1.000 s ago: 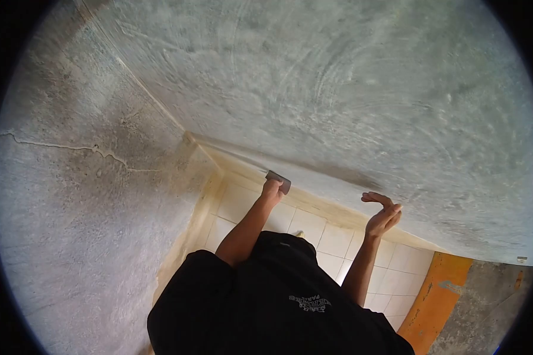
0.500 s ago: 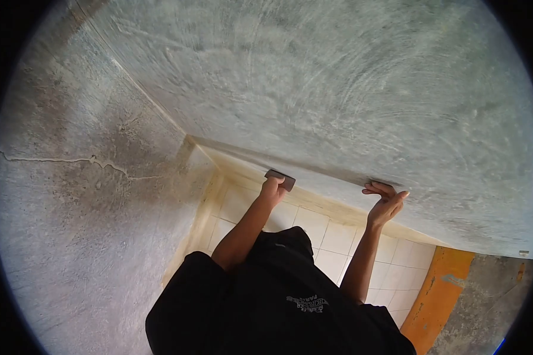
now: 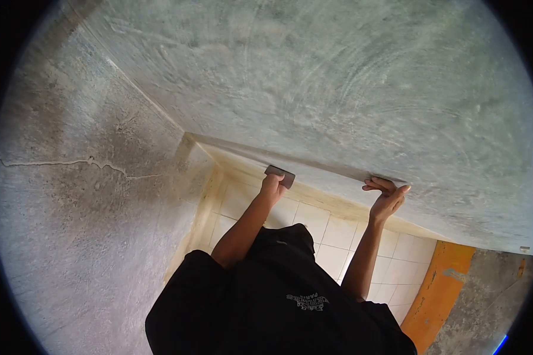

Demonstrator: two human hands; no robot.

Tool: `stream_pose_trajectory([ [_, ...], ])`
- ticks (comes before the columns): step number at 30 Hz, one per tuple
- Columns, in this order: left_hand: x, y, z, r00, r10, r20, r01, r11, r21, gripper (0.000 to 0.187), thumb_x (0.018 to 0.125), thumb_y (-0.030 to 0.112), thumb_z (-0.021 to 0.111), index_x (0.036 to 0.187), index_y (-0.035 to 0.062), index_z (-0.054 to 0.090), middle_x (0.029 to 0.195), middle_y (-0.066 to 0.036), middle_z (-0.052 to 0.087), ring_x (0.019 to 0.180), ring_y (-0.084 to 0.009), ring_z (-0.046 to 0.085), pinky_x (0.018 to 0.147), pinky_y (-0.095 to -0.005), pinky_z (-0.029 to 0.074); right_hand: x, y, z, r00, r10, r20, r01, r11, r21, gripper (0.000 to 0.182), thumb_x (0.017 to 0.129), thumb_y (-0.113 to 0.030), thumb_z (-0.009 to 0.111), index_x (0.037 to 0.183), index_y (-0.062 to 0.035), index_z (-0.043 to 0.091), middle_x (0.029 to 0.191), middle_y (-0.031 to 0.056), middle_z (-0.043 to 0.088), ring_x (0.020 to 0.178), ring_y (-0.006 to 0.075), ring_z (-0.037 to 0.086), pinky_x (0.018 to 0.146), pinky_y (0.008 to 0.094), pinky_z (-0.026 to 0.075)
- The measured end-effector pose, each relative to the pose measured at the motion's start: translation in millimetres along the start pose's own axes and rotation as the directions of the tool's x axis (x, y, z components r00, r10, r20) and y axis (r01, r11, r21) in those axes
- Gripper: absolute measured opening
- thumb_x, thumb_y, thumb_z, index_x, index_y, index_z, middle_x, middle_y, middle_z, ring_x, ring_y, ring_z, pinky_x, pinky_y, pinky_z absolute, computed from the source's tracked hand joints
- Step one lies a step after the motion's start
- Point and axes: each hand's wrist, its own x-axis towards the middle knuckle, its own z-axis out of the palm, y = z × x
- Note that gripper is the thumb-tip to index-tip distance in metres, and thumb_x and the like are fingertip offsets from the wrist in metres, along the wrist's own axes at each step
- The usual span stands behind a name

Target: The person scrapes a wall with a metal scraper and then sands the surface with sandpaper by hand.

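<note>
A small flat dark brown rectangular piece (image 3: 286, 177) is in my left hand (image 3: 272, 185), pinched with the thumb across its face. It is close to the lower part of the grey plastered wall (image 3: 314, 89). My right hand (image 3: 387, 198) is farther right with nothing in it. Its fingers are stretched out and apart, with the fingertips right at the wall surface.
A second plastered wall (image 3: 89, 236), with a long crack, meets the first at a corner on the left. White floor tiles (image 3: 328, 231) lie below, with yellowish edging. An orange painted strip (image 3: 438, 296) borders rough grey concrete (image 3: 485, 296) at lower right.
The view has shifted slightly. Both hands keep nearly the same places at the wall, and the dark brown piece is still in my left hand.
</note>
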Motion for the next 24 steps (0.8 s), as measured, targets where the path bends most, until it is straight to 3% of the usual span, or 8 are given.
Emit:
stream_pose_trajectory([
  [4,18.1,-2.1,-20.8,1.000,0.006,-0.014,-0.005,0.997,0.073,0.033,0.087,-0.011,0.042,0.117,0.0009,0.049,0.118,-0.011,0.053,0.111,-0.0248,0.055,0.098,-0.0378,0.047,-1.2,0.0,1.3,1.000,0.005,-0.006,-0.005,1.000,-0.013,0.087,0.101,-0.053,0.014,0.069,0.0091,0.067,0.060,0.0193,0.066,0.050,0.0277,0.065,0.051,0.0327,0.056],
  [7,20.6,-1.0,-20.2,1.000,0.031,0.000,-0.031,0.999,0.025,0.030,0.087,-0.010,0.042,0.114,0.0008,0.049,0.114,-0.010,0.053,0.107,-0.0246,0.055,0.096,-0.0375,0.047,-0.8,-2.1,1.8,1.000,-0.014,0.006,0.014,0.999,-0.034,0.087,0.101,-0.053,0.014,0.069,0.0093,0.067,0.061,0.0193,0.066,0.050,0.0275,0.065,0.051,0.0326,0.056],
  [10,14.9,1.8,-15.2,0.993,0.040,0.115,-0.043,0.999,0.029,0.029,0.086,-0.011,0.042,0.113,0.0007,0.049,0.111,-0.010,0.053,0.105,-0.0245,0.056,0.096,-0.0373,0.047,-0.9,-1.9,1.6,1.000,-0.003,0.012,0.004,1.000,-0.029,0.087,0.101,-0.053,0.015,0.069,0.0095,0.067,0.060,0.0194,0.065,0.050,0.0272,0.065,0.051,0.0326,0.056],
  [17,24.0,5.0,-32.7,0.998,-0.021,0.052,0.018,0.998,0.067,0.030,0.086,-0.010,0.042,0.113,0.0002,0.048,0.115,-0.011,0.053,0.108,-0.0245,0.055,0.097,-0.0373,0.046,-3.1,2.4,5.3,0.999,-0.018,-0.034,0.017,0.999,-0.031,0.085,0.100,-0.054,0.017,0.067,0.0065,0.066,0.059,0.0185,0.065,0.047,0.0258,0.064,0.046,0.0306,0.054],
  [22,15.6,8.4,-12.6,0.999,-0.047,-0.019,0.048,0.998,0.042,0.031,0.087,-0.009,0.043,0.116,-0.0005,0.047,0.116,-0.012,0.052,0.109,-0.0253,0.055,0.097,-0.0378,0.046,-1.2,6.5,2.9,0.999,-0.014,-0.038,0.013,1.000,-0.016,0.086,0.100,-0.054,0.018,0.066,0.0077,0.066,0.059,0.0187,0.065,0.046,0.0258,0.064,0.046,0.0309,0.054],
  [24,14.4,8.8,-14.7,1.000,-0.025,0.019,0.022,0.994,0.111,0.032,0.087,-0.008,0.043,0.118,-0.0007,0.047,0.117,-0.012,0.052,0.110,-0.0259,0.055,0.096,-0.0382,0.047,-1.3,3.9,3.9,0.999,-0.014,-0.037,0.014,1.000,-0.001,0.086,0.101,-0.054,0.018,0.066,0.0082,0.066,0.060,0.0190,0.065,0.045,0.0259,0.063,0.046,0.0310,0.054],
])
